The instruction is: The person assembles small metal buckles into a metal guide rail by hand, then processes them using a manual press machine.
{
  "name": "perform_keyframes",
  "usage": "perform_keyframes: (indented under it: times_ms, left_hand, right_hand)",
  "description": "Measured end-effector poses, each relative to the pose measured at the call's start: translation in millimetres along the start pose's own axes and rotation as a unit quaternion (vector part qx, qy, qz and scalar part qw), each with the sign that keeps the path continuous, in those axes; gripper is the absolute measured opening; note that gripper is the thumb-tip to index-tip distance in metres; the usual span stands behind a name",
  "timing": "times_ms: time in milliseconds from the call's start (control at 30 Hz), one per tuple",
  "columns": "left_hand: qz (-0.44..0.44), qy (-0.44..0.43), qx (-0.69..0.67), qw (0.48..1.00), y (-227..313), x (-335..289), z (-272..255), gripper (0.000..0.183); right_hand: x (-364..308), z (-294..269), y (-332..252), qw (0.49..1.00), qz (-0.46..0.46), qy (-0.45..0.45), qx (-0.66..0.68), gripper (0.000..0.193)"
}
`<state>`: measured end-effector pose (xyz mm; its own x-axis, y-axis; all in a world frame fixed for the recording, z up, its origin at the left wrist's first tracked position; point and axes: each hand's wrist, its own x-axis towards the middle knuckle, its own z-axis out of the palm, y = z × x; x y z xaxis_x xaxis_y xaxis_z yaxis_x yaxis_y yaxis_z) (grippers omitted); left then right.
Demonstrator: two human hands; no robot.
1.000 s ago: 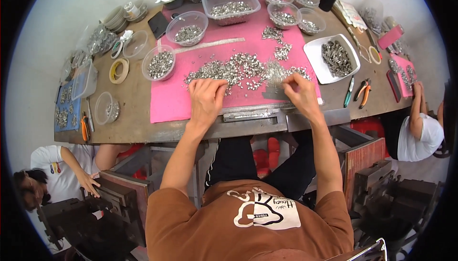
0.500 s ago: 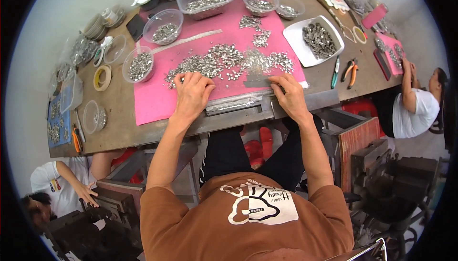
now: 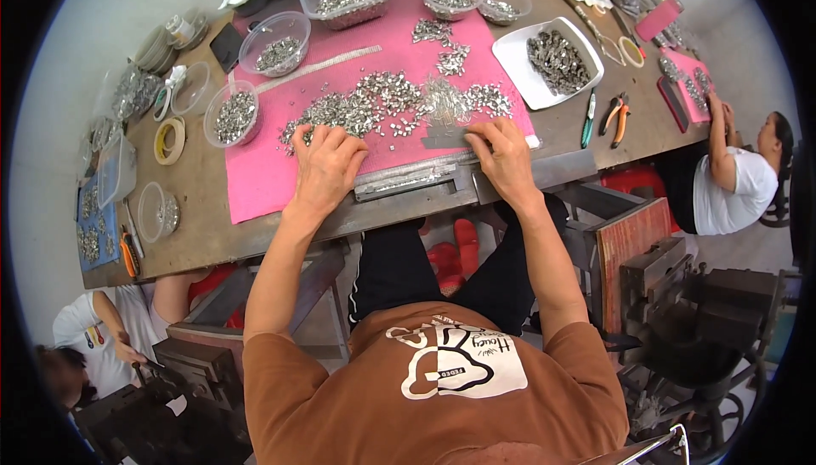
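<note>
My left hand point(image 3: 326, 164) rests at the left end of a heap of small shiny metal pieces point(image 3: 344, 110) on a pink mat point(image 3: 255, 178). Its fingers are curled and its thumb points inward; what they may pinch is too small to make out. My right hand point(image 3: 505, 159) is closed in a pinch by the right end of a flat grey metal strip point(image 3: 445, 139); anything between the fingertips is hidden. Thin silvery pins point(image 3: 445, 101) lie in a loose pile beyond the strip. Between my hands, a long metal jig point(image 3: 406, 184) sits along the table's front edge.
Clear tubs point(image 3: 276, 44) of metal pieces stand behind and left. A white tray point(image 3: 507, 57) of darker pieces is at right, near tweezers point(image 3: 588, 119) and orange-handled pliers point(image 3: 619, 116). A tape roll point(image 3: 170, 140) lies left. One co-worker point(image 3: 736, 178) sits right, another point(image 3: 115, 329) lower left.
The whole view has shifted slightly, so the table's things appear farther left. My hands keep nearly the same places over the mat. The lower-left co-worker's hand has moved left.
</note>
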<state>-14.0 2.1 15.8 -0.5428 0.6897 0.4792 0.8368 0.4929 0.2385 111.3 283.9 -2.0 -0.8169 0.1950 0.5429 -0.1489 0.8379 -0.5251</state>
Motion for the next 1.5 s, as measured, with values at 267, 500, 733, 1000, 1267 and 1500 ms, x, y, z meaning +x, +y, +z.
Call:
perform_keyframes:
  times_ms: [267, 500, 733, 1000, 1267, 1500]
  left_hand:
    - [-0.067, -0.029, -0.093, 0.993, 6.9, -9.8, -1.0, 0.007]
    - [-0.095, -0.065, -0.068, 0.991, 8.3, -6.8, -6.7, 0.006]
    - [-0.063, -0.062, -0.035, 0.995, 6.3, -7.2, -4.8, 0.008]
    - [-0.041, -0.041, -0.014, 0.998, 8.1, -10.3, -3.5, 0.007]
    - [-0.074, -0.023, -0.124, 0.989, 18.9, -18.6, -6.5, 0.008]
    - [-0.198, -0.009, -0.334, 0.921, 39.0, -43.8, 1.1, 0.01]
  right_hand:
    - [1.7, -5.7, 5.0, 0.998, 0.023, -0.023, -0.049, 0.011]
    - [3.7, -11.2, -7.1, 0.998, -0.036, -0.046, -0.021, 0.008]
    - [-13.7, -2.1, -40.8, 0.99, -0.071, -0.064, 0.107, 0.009]
    - [-21.7, 9.2, -42.0, 0.992, -0.068, -0.039, 0.101, 0.011]
    - [-19.8, 8.8, -46.8, 0.993, -0.09, -0.037, 0.06, 0.012]
    - [-33.5, 12.9, -38.4, 0.994, -0.089, 0.002, 0.065, 0.012]
